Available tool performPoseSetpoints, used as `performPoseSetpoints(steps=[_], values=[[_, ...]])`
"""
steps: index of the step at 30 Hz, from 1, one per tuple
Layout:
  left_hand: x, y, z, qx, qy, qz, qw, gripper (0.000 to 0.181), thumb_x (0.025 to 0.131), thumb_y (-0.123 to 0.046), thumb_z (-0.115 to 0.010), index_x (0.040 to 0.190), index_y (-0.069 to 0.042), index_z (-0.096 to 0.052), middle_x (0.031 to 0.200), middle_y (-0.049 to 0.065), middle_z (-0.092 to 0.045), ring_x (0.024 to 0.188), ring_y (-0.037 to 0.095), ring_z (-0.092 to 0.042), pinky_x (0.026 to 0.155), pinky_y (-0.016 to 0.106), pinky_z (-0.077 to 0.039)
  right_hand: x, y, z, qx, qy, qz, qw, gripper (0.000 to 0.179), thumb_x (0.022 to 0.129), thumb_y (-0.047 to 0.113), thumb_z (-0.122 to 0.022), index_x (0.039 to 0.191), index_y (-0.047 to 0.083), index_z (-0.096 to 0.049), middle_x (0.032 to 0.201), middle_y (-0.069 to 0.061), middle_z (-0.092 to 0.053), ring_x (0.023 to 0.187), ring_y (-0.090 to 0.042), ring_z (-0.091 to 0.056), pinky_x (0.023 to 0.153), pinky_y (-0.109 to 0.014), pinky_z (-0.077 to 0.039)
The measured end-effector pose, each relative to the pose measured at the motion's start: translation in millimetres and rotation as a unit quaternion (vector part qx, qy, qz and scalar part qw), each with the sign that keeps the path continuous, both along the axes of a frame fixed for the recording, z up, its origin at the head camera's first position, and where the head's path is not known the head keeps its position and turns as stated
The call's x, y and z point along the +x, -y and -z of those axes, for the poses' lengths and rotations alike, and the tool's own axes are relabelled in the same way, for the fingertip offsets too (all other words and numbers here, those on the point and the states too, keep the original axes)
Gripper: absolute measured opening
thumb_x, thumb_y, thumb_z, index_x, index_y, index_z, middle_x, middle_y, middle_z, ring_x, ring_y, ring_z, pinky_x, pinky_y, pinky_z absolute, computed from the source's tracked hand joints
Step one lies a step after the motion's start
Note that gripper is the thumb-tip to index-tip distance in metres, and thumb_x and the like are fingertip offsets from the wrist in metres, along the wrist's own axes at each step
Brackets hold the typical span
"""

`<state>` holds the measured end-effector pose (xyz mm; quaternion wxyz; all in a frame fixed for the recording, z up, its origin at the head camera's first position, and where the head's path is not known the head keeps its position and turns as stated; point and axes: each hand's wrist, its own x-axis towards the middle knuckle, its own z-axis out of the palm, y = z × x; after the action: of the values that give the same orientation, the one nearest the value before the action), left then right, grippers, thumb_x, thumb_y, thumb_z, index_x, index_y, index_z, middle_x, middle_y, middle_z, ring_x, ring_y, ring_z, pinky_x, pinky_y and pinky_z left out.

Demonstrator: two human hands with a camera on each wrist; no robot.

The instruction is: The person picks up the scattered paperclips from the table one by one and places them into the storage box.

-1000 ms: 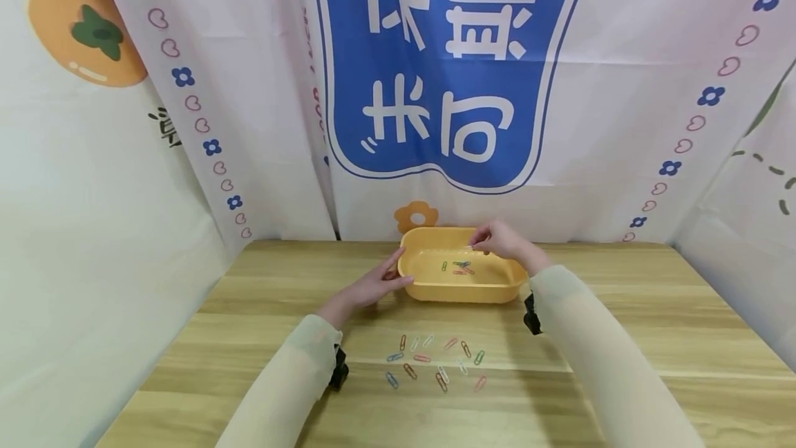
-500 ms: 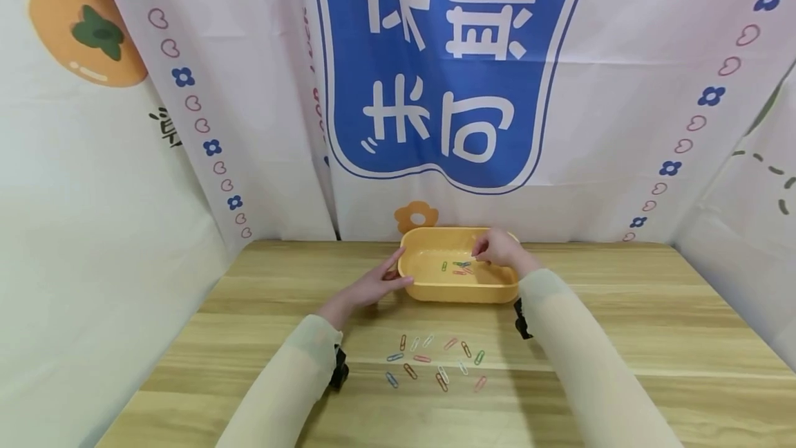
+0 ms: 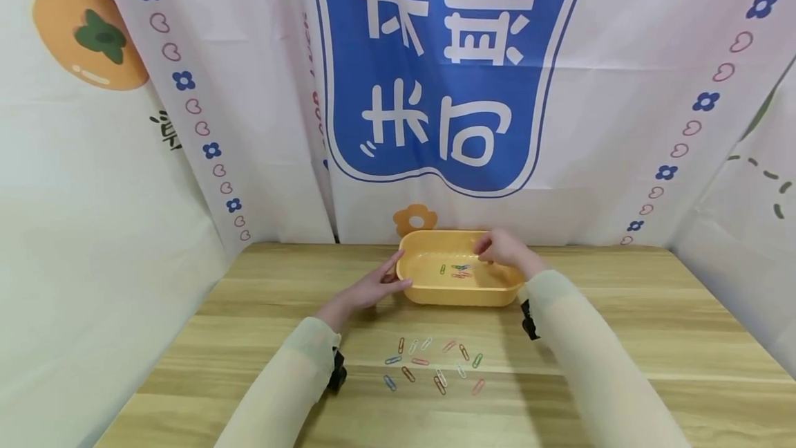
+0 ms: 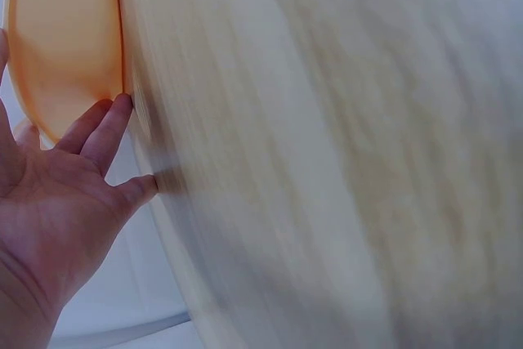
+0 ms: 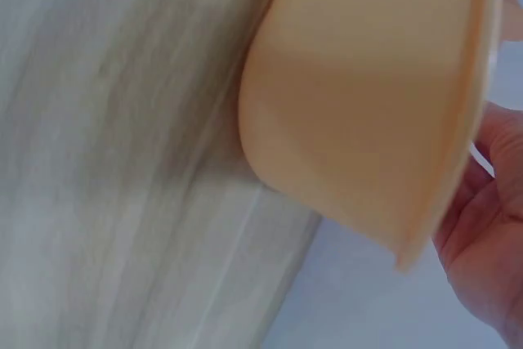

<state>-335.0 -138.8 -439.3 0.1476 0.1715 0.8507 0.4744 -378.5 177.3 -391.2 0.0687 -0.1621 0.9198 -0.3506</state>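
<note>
The left hand braces the yellow tub with outstretched fingers, light pressure probably best, and the right hand hangs over its right end, fingers bunched, no telling whether they grip anything; any release wants to be low, beside the paper clips inside. The tub's smooth, round-cornered, plastic-looking; slim, looped loose clips dot the wood-grained bench.
</note>
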Motion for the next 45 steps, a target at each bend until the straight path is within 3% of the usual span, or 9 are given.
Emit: performPoseSetpoints(steps=[5,12,17,22,27,34,40,45], values=[[0.5,0.5,0.8,-0.004,0.005,0.002,1.0,0.08,0.096,-0.04,-0.061,0.157,-0.033,-0.01,0.156,0.019,-0.025,0.138,0.037,-0.033,0.11,0.055,-0.026,7.2,-6.1,-10.5,-0.006,0.009,-0.015,0.9998,0.019,0.091,0.003,-0.064,0.106,-0.007,-0.068,0.098,-0.012,-0.068,0.085,-0.03,-0.061,0.076,-0.04,-0.053],[0.4,-0.1,-0.4,0.004,0.012,-0.001,0.9999,0.08,0.096,-0.04,-0.061,0.157,-0.033,-0.01,0.155,0.02,-0.026,0.138,0.038,-0.033,0.11,0.056,-0.025,24.2,-15.5,-24.1,-0.017,-0.02,-0.065,0.9975,0.014,0.09,0.006,-0.067,0.1,-0.003,-0.071,0.095,-0.01,-0.07,0.078,-0.024,-0.063,0.079,-0.052,-0.053],[0.3,-1.1,-3.4,0.012,0.017,-0.001,0.9998,0.079,0.096,-0.038,-0.061,0.157,-0.035,-0.011,0.154,0.019,-0.029,0.138,0.036,-0.033,0.11,0.055,-0.024,38.6,-19.0,-32.0,-0.021,-0.027,-0.098,0.9946,0.01,0.089,0.007,-0.07,0.096,0.0,-0.073,0.09,-0.006,-0.071,0.075,-0.02,-0.063,0.075,-0.047,-0.055],[-0.8,-1.5,-4.3,0.006,0.017,-0.002,0.9998,0.079,0.095,-0.041,-0.061,0.156,-0.038,-0.011,0.154,0.019,-0.03,0.137,0.036,-0.034,0.11,0.055,-0.026,58.7,-19.7,-36.3,-0.018,-0.029,-0.132,0.9906,0.009,0.087,0.007,-0.071,0.095,0.002,-0.073,0.089,-0.003,-0.07,0.072,-0.019,-0.062,0.066,-0.034,-0.054],[-1.0,-1.7,-3.7,0.002,0.014,0.001,0.9999,0.08,0.096,-0.04,-0.061,0.157,-0.036,-0.009,0.155,0.019,-0.028,0.137,0.036,-0.034,0.11,0.054,-0.026,77.0,-21.5,-33.4,0.003,-0.028,-0.154,0.9877,0.012,0.088,0.01,-0.072,0.097,0.002,-0.073,0.088,0.003,-0.069,0.073,-0.016,-0.061,0.064,-0.027,-0.051],[1.2,-1.8,-1.1,-0.001,0.016,-0.009,0.9998,0.077,0.097,-0.038,-0.06,0.156,-0.037,-0.011,0.155,0.019,-0.028,0.138,0.037,-0.032,0.11,0.055,-0.024,103.1,-24.3,-23.6,0.0,-0.033,-0.183,0.9825,0.008,0.087,0.013,-0.073,0.095,0.01,-0.074,0.088,0.007,-0.068,0.076,-0.012,-0.061,0.069,-0.029,-0.051],[0.1,-2.4,0.1,0.0,0.017,-0.001,0.9999,0.078,0.097,-0.038,-0.06,0.157,-0.036,-0.01,0.155,0.02,-0.027,0.138,0.037,-0.032,0.11,0.056,-0.024,127.0,-22.0,-6.8,-0.017,-0.016,-0.215,0.9764,0.009,0.088,0.009,-0.072,0.096,0.008,-0.073,0.091,-0.001,-0.071,0.079,-0.009,-0.061,0.071,-0.03,-0.052],[-2.1,-1.9,-2.3,0.0,0.014,-0.001,0.9999,0.079,0.096,-0.038,-0.061,0.157,-0.035,-0.01,0.156,0.018,-0.026,0.138,0.036,-0.032,0.111,0.054,-0.024,138.0,-15.0,5.6,-0.024,0.0,-0.253,0.9671,0.011,0.086,0.004,-0.072,0.096,0.005,-0.073,0.094,-0.004,-0.071,0.078,-0.006,-0.062,0.073,-0.03,-0.052]])
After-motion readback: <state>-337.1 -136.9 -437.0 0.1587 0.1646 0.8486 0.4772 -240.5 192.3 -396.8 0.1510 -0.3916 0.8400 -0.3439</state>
